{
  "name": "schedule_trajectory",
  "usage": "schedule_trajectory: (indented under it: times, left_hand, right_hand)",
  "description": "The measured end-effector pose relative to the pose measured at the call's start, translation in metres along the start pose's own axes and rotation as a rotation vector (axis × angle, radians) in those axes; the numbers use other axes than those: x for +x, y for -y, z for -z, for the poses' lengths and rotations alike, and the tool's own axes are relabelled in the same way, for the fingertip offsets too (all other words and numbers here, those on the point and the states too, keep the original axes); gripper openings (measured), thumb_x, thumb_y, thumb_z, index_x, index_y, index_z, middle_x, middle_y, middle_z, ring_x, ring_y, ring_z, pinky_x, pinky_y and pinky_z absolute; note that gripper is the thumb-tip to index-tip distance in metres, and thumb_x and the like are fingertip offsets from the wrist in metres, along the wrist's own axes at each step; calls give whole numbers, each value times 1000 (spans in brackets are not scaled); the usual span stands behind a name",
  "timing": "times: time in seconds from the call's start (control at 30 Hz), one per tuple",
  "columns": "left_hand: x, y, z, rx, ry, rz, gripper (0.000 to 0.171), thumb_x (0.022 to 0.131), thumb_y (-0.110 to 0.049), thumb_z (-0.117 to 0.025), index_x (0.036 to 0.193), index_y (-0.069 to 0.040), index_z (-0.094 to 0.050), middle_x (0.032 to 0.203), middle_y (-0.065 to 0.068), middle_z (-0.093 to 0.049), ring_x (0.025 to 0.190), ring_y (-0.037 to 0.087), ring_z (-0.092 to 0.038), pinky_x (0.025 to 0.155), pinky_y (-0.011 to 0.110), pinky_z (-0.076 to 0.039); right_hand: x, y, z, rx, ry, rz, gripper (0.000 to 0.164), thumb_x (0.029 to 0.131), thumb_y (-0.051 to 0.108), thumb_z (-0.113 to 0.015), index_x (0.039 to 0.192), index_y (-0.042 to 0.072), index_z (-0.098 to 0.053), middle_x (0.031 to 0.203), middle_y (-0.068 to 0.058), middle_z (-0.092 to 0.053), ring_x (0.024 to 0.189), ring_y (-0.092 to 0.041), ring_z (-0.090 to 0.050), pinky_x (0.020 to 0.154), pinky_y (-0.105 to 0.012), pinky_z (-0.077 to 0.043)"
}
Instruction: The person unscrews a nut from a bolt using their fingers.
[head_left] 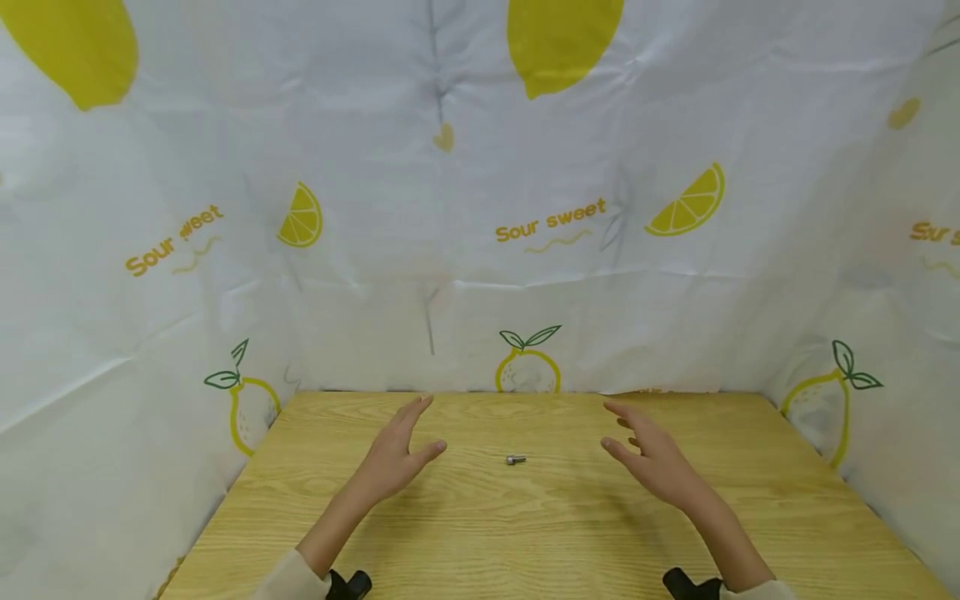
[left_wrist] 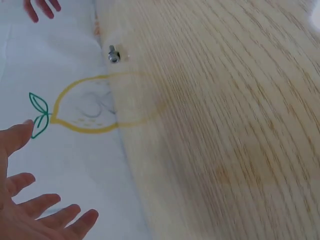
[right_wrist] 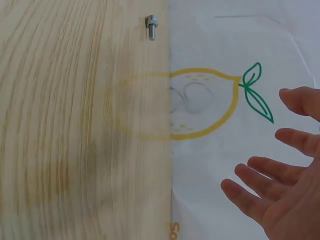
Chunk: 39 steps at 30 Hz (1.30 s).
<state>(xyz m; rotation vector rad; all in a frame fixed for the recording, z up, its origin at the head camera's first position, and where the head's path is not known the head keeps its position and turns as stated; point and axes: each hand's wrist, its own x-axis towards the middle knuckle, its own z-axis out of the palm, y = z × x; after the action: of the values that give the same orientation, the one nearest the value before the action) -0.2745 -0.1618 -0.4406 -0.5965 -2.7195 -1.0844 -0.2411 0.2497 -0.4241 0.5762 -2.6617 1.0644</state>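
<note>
A small silver bolt (head_left: 516, 459) lies on its side on the wooden table, its thicker head toward the left and its shank toward the right. My left hand (head_left: 393, 458) is held above the table to the left of the bolt, fingers extended and thumb apart, with nothing in it. To the bolt's right, my right hand (head_left: 652, 458) mirrors it, fingers loosely spread and empty. Both wrist views show the bolt (left_wrist: 114, 54) apart from the fingers; in the right wrist view the bolt (right_wrist: 151, 27) appears near the top.
The wood-grain table (head_left: 517, 542) reaches back to a white curtain (head_left: 375, 317) printed with lemons and lettering, which also hangs along both sides. Each wrist carries a black strapped device, such as the left one (head_left: 349, 585).
</note>
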Motion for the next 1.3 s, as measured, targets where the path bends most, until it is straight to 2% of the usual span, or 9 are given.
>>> schedule_trajectory:
  times: [0.17,0.37,0.6,0.67,0.87,1.07,1.3]
  left_hand:
    - [7,-2,-21,-25,19,-12,69,100,-38,-69,156,-6,-43,161,21,-42,149,45,-40,115,67,-39]
    - [17,-6,-48,-41,98,-41,61,102,-36,-67,151,-4,-50,158,24,-44,143,48,-45,109,66,-45]
    - [28,-18,-75,-35,184,-20,57,102,-33,-67,149,-5,-53,147,17,-56,119,34,-66,92,46,-60]
    - [31,-20,-83,-13,199,-15,54,101,-33,-68,146,-5,-57,143,15,-59,114,30,-69,87,40,-61]
    - [44,-25,-100,96,198,-59,29,97,-26,-74,118,-6,-75,115,8,-69,95,18,-70,76,29,-59]
    - [55,-33,-111,196,214,-69,28,93,-24,-78,115,-7,-76,100,2,-75,86,11,-69,72,26,-57]
    - [61,-42,-118,311,215,-98,8,92,-20,-79,90,-13,-79,82,-5,-71,68,3,-58,61,21,-51]
  right_hand:
    - [4,3,-13,61,31,-24,59,108,27,-57,157,0,-37,159,-29,-41,138,-55,-47,104,-67,-49]
    - [12,6,-26,133,42,-60,58,107,28,-58,156,1,-39,159,-27,-42,138,-53,-48,104,-62,-51]
    - [18,8,-41,161,72,-112,58,107,31,-58,155,1,-41,158,-24,-44,139,-49,-49,108,-61,-49]
    - [19,10,-43,168,78,-118,58,107,31,-57,154,1,-42,157,-25,-45,139,-49,-49,108,-62,-49]
    - [21,15,-48,201,102,-126,58,107,35,-57,154,3,-43,157,-23,-46,140,-49,-48,109,-62,-48]
    - [21,14,-49,204,101,-135,57,107,37,-57,153,5,-45,156,-23,-48,138,-48,-50,108,-61,-48]
    - [22,16,-51,217,111,-128,55,107,35,-58,151,5,-48,153,-24,-50,136,-47,-52,107,-60,-50]
